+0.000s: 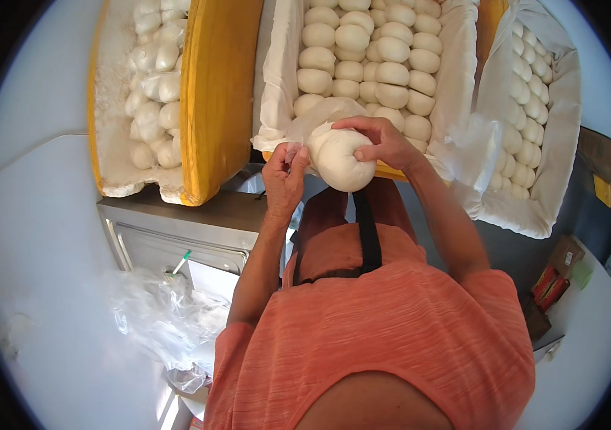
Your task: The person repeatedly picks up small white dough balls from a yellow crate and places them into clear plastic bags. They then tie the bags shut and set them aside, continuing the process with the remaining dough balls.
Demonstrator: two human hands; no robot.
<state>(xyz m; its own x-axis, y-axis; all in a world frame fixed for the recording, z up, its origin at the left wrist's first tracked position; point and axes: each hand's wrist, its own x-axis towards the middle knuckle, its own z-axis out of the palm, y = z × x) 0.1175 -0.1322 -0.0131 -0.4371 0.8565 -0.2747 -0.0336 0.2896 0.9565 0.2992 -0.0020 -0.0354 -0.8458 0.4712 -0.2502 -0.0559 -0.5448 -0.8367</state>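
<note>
My right hand is closed on a round white steamed bun, thumb and fingers pressing its right side. Part of another pale bun shows just behind it. At its left, my left hand pinches the edge of a thin clear plastic bag, which spreads behind the buns. How much of the bun is inside the bag I cannot tell. Beyond my hands, rows of white buns fill a box lined with white cloth.
On the left stands a yellow-edged foam box with bagged buns. Another cloth-lined box of buns is on the right. Clear plastic bags are heaped by a metal cabinet at lower left. Cartons sit at lower right.
</note>
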